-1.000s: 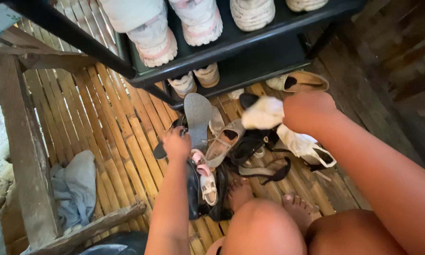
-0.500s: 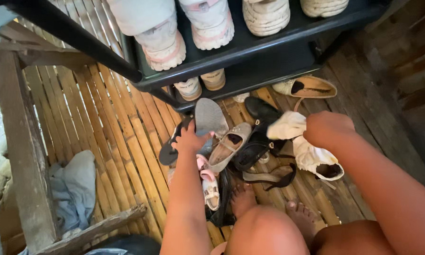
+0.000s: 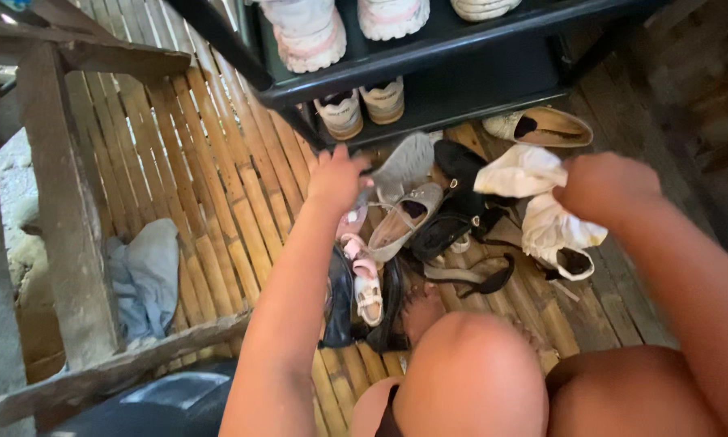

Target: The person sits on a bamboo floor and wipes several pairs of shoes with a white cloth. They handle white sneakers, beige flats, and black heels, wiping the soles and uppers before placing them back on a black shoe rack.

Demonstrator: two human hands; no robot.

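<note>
My left hand (image 3: 336,180) grips a grey-soled shoe (image 3: 404,162) lifted sole-up over a pile of shoes on the bamboo slat floor (image 3: 218,186). My right hand (image 3: 607,188) is closed on a white cloth (image 3: 519,171) held above the pile. Under the hands lie a beige strap shoe (image 3: 404,220), a black shoe (image 3: 459,162), a white shoe (image 3: 560,241) and a small pink and white shoe (image 3: 366,279). My knees fill the bottom of the view.
A black shoe rack (image 3: 429,57) stands ahead with pale sneakers (image 3: 307,36) on its shelves and two more (image 3: 362,107) below. A tan flat shoe (image 3: 542,127) lies at right. Wooden rails (image 3: 64,210) and a grey-blue cloth (image 3: 147,275) are at left.
My left hand has raised the grey-soled shoe and swung it to the right. My right hand with the white cloth moved slightly right and up. The camera shifted.
</note>
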